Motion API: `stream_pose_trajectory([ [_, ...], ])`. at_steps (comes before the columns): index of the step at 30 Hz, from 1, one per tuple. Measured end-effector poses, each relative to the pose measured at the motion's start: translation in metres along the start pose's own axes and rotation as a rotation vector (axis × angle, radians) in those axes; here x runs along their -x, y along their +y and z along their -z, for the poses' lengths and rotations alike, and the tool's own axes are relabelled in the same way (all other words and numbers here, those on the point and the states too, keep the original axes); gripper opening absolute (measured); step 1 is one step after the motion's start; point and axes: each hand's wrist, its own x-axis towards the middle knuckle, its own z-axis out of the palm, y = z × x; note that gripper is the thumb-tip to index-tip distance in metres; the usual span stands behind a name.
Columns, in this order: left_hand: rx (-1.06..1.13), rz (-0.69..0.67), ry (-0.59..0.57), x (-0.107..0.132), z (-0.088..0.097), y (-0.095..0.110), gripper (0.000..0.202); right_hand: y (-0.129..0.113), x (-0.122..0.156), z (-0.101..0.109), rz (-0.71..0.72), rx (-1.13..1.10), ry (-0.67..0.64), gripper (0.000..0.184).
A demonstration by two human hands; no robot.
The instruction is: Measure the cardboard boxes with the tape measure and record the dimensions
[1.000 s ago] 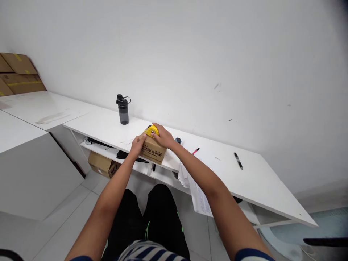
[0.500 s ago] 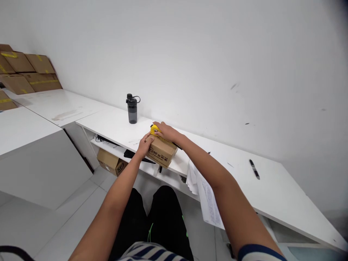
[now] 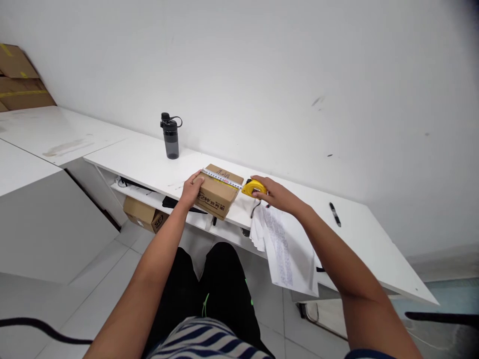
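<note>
A small brown cardboard box (image 3: 219, 195) with printed characters sits near the front edge of the white desk (image 3: 149, 167). My left hand (image 3: 192, 187) presses against the box's left end, fingers curled over the tip of a tape that stretches across the box's top. My right hand (image 3: 275, 195) grips the yellow tape measure (image 3: 253, 188), just right of the box.
A dark water bottle (image 3: 170, 142) stands further back on the desk. Sheets of paper (image 3: 288, 247) hang over the front edge under my right forearm. A black marker (image 3: 334, 213) lies to the right. Cardboard boxes (image 3: 17, 80) are stacked far left; another box (image 3: 144, 213) sits under the desk.
My right hand has pulled the yellow tape measure from the box's top to its right, drawing the tape out across the box. My left hand stayed at the left end.
</note>
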Motion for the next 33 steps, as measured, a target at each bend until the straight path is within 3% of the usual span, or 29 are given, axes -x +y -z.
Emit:
stream_pose_trajectory([
  [4, 0.009, -0.012, 0.003, -0.004, 0.002, -0.003, 0.057, -0.002, -0.011, -0.006, 0.038, -0.064, 0.068, 0.057],
  [8, -0.011, -0.013, 0.043, -0.003, 0.002, 0.001, 0.056, -0.016, -0.044, -0.014, 0.092, -0.083, 0.117, 0.061],
  [11, -0.026, -0.030, 0.055, 0.001, 0.000, 0.005, 0.055, -0.033, -0.077, -0.031, 0.132, -0.076, 0.091, 0.063],
  [15, -0.066, -0.044, 0.079, 0.002, 0.001, 0.007, 0.055, -0.066, -0.121, -0.057, 0.182, -0.068, 0.165, 0.061],
  [19, -0.094, -0.045, 0.035, -0.011, 0.002, 0.010, 0.059, -0.082, -0.133, -0.062, 0.226, 0.058, 0.218, 0.055],
  [21, -0.171, -0.101, 0.068, -0.015, -0.002, 0.015, 0.062, -0.080, -0.117, -0.060, 0.247, 0.090, 0.288, 0.053],
  [23, -0.266, -0.234, 0.182, -0.008, -0.008, 0.025, 0.065, -0.075, -0.085, -0.059, 0.290, 0.031, 0.377, 0.055],
  [25, -0.274, -0.414, 0.296, 0.016, -0.014, 0.038, 0.060, -0.070, -0.043, -0.061, 0.316, -0.089, 0.456, 0.059],
  [26, -0.218, -0.478, 0.300, 0.033, -0.018, 0.045, 0.055, -0.068, -0.020, -0.064, 0.301, -0.155, 0.493, 0.062],
  [28, -0.026, -0.486, 0.162, 0.075, -0.029, 0.050, 0.057, -0.064, 0.021, -0.073, 0.221, -0.296, 0.561, 0.071],
  [29, 0.068, -0.447, 0.033, 0.098, -0.035, 0.049, 0.063, -0.063, 0.039, -0.080, 0.189, -0.352, 0.603, 0.070],
  [31, 0.167, -0.293, -0.256, 0.137, -0.052, 0.036, 0.077, -0.062, 0.067, -0.094, 0.183, -0.439, 0.667, 0.068],
  [33, 0.163, -0.129, -0.337, 0.164, -0.069, 0.016, 0.075, -0.061, 0.087, -0.106, 0.221, -0.488, 0.658, 0.066],
])
